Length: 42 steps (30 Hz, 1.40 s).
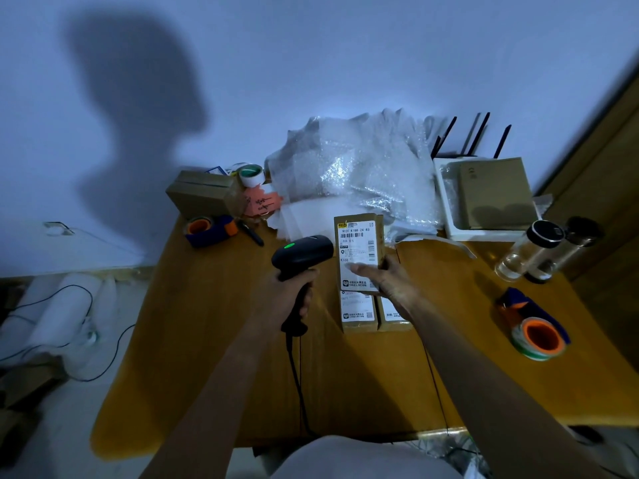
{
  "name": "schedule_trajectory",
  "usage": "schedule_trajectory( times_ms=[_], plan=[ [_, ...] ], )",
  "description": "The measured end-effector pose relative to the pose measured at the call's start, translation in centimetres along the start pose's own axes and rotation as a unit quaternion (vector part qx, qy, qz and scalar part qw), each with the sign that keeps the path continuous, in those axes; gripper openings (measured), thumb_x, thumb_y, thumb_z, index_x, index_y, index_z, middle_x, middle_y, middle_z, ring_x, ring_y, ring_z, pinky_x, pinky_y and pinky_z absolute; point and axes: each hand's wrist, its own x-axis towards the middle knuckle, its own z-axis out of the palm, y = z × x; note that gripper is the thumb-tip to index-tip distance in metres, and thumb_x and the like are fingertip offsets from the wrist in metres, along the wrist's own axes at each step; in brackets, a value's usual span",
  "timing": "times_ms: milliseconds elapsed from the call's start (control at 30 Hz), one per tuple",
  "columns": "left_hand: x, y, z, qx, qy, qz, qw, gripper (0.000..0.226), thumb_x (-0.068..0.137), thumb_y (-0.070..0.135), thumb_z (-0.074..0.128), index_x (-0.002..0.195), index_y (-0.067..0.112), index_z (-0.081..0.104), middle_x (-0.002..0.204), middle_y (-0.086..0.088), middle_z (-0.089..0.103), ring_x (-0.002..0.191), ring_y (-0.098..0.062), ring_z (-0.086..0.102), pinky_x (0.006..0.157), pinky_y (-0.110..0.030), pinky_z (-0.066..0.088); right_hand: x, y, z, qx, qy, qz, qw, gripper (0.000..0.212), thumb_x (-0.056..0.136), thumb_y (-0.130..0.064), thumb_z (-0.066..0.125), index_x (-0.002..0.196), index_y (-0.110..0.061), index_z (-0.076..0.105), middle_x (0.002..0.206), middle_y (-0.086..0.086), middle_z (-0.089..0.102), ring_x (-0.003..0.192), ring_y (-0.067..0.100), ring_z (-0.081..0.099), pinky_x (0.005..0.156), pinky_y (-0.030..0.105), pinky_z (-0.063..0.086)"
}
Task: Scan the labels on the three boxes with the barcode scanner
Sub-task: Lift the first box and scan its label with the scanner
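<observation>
My left hand grips the handle of a black barcode scanner; a green light glows on its top and its head points right. My right hand holds a small brown box raised and tilted, its white shipping label facing the scanner's head just to the left. Two more labelled brown boxes lie side by side on the wooden table beneath it: one under the raised box, the other partly hidden by my right wrist.
Bubble wrap is piled at the back. A cardboard box and tape dispenser sit back left, a white tray back right, a glass bottle and another tape dispenser right. The scanner cable runs toward me.
</observation>
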Motion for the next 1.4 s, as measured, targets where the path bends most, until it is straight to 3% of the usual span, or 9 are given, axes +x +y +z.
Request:
schedule_trajectory(
  times_ms=[200, 400, 667, 833, 1233, 1400],
  plan=[
    [0.1, 0.0, -0.2, -0.007, 0.006, -0.005, 1.000, 0.027, 0.093, 0.025, 0.070, 0.072, 0.010, 0.062, 0.055, -0.004, 0.054, 0.044, -0.017, 0.048, 0.054, -0.031, 0.046, -0.3, 0.4, 0.1, -0.012, 0.000, 0.000, 1.000, 0.074, 0.069, -0.045, 0.091, 0.130, -0.023, 0.055, 0.122, 0.001, 0.072, 0.112, 0.025, 0.071, 0.099, 0.052, 0.058],
    [-0.2, 0.1, -0.1, -0.007, 0.004, -0.006, 1.000, 0.027, 0.093, 0.025, 0.070, 0.074, 0.007, 0.061, 0.055, -0.005, 0.051, 0.045, -0.018, 0.046, 0.054, -0.031, 0.044, -0.5, 0.8, 0.0, 0.006, -0.012, 0.005, 1.000, 0.064, 0.080, -0.034, 0.086, 0.133, -0.018, 0.055, 0.118, 0.004, 0.075, 0.101, 0.021, 0.077, 0.079, 0.038, 0.065],
    [-0.3, 0.0, -0.4, 0.000, -0.009, 0.007, 1.000, 0.025, 0.091, 0.027, 0.072, 0.082, 0.006, 0.063, 0.057, -0.005, 0.052, 0.046, -0.019, 0.047, 0.054, -0.030, 0.045, -0.3, 1.5, 0.1, 0.004, -0.019, 0.008, 1.000, 0.068, 0.079, -0.039, 0.086, 0.136, -0.020, 0.055, 0.122, 0.003, 0.073, 0.108, 0.021, 0.074, 0.080, 0.035, 0.065],
    [-0.8, 0.1, -0.4, 0.008, -0.009, 0.004, 1.000, 0.028, 0.093, 0.026, 0.069, 0.074, 0.008, 0.060, 0.056, -0.005, 0.051, 0.046, -0.018, 0.047, 0.053, -0.029, 0.046, -0.2, 1.7, 0.2, 0.006, -0.022, 0.010, 1.000, 0.071, 0.076, -0.042, 0.087, 0.136, -0.021, 0.055, 0.125, 0.002, 0.072, 0.112, 0.023, 0.072, 0.080, 0.034, 0.065],
    [-1.1, -1.1, -2.1, 0.000, 0.030, -0.028, 0.999, 0.035, 0.095, 0.025, 0.068, 0.064, 0.014, 0.058, 0.053, -0.002, 0.052, 0.044, -0.015, 0.048, 0.051, -0.026, 0.046, -0.2, 3.2, 1.9, 0.025, -0.042, 0.054, 0.997, 0.056, 0.084, -0.025, 0.083, 0.131, -0.012, 0.056, 0.120, 0.011, 0.074, 0.104, 0.026, 0.076, 0.086, 0.042, 0.065],
    [-0.9, -1.8, -2.9, 0.008, 0.074, -0.037, 0.997, 0.036, 0.094, 0.025, 0.069, 0.063, 0.014, 0.057, 0.052, -0.001, 0.052, 0.044, -0.015, 0.048, 0.052, -0.028, 0.045, -0.4, 4.3, 3.7, 0.024, -0.094, 0.101, 0.990, 0.065, 0.085, -0.020, 0.082, 0.138, -0.011, 0.046, 0.127, 0.012, 0.070, 0.109, 0.027, 0.073, 0.092, 0.041, 0.062]
  ],
)
